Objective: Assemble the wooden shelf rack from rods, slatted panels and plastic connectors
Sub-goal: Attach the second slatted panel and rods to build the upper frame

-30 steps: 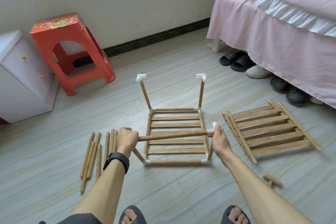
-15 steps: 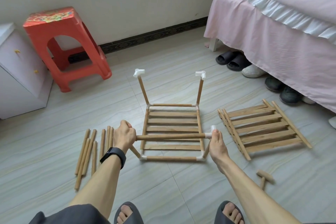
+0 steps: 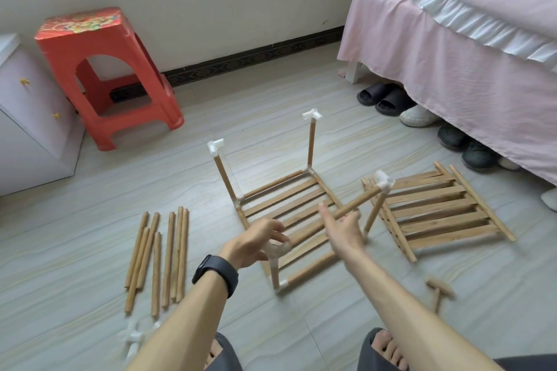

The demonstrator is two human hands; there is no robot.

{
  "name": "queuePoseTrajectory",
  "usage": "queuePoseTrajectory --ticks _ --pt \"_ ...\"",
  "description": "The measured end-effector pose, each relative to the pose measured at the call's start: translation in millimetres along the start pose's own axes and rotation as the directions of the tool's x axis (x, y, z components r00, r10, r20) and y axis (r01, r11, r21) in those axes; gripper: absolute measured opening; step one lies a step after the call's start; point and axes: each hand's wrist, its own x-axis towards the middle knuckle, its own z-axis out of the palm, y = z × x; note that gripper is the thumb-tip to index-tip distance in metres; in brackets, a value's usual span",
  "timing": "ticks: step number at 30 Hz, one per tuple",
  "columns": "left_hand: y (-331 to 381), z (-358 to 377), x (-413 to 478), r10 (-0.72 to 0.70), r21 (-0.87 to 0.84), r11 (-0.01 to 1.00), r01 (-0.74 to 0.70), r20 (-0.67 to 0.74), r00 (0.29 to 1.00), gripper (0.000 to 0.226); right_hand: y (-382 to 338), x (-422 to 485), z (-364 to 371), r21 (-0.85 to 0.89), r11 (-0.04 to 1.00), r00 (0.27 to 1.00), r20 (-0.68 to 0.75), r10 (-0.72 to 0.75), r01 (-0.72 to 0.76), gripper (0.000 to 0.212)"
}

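Rack [image 3: 280,196], four uprights [image 3: 311,144]; seven loose rods [image 3: 168,250] alongside.

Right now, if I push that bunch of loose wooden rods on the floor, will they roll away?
Probably, yes. The loose wooden rods look round and lie on smooth floor tiles, so a sideways push would likely roll them apart. They look thin and straight, so each is probably stiff and light to lift.

Soft daylight, motion blur, wide-angle warp
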Motion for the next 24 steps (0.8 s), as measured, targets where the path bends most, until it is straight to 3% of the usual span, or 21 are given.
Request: queuePoseTrajectory --ticks 2,4,5,7,9,11,12,15,20,24 --pt "7.8 7.7 4.9 0.013 0.014 1.0 -0.014 0.02 1.0 0.027 4.0 -15.3 13.4 -0.113 0.993 1.0 0.014 -0.024 0.026 0.101" --pt "17.9 -1.2 10.5 0.165 0.231 0.964 -0.13 -0.139 0.976 0.036 6.2 -19.6 18.9 -0.105 0.994 0.999 0.049 -0.024 0.029 0.069" --pt "23.2 -12.2 12.8 0.283 0.403 0.901 -0.163 -0.258 0.924 0.04 2.8 -17.5 15.0 -0.069 0.998 0.997 0.08 -0.002 0.007 0.055" --pt "28.8 -41.7 12.8 0.512 0.694 0.715 -0.09 -0.432 0.742 0.046 -8.1 -5.1 -3.7 -0.087 0.996 0.995 0.094 0.033 -0.025 0.042" --pt "26.5 -70.4 12.2 0.609 0.808 0.586 0.053 -0.483 0.63 0.056 -18.4 8.6 -29.0 -0.233 0.972 0.998 0.06 -0.001 0.015 0.044" --pt "18.0 -90.0 11.8 0.574 0.82 0.552 0.151 -0.505 0.645 0.068 -20.4 14.7 -45.9 -0.419 0.903 0.996 0.011 -0.092 0.088 0.056" --pt "12.2 -94.8 11.8 0.538 0.813 0.554 0.177 -0.512 0.67 0.072 -17.6 13.4 -49.1 -0.432 0.894 0.992 0.005 -0.126 0.116 0.06" --pt "-6.5 -95.5 13.0 0.467 0.814 0.551 0.185 -0.483 0.74 0.074 1.4 -5.2 -42.8 -0.226 0.966 0.992 -0.001 -0.125 0.121 0.055" --pt "-11.1 -87.5 6.5 0.509 0.794 0.577 0.191 -0.532 0.677 0.063 37.9 -35.9 -23.3 -0.26 0.948 0.975 -0.076 -0.209 0.183 0.052" --pt "-9.2 -84.8 -0.7 0.494 0.817 0.525 0.239 -0.521 0.696 0.065 36.6 -37.5 -23.6 -0.32 0.923 0.965 -0.078 -0.249 0.212 0.062"
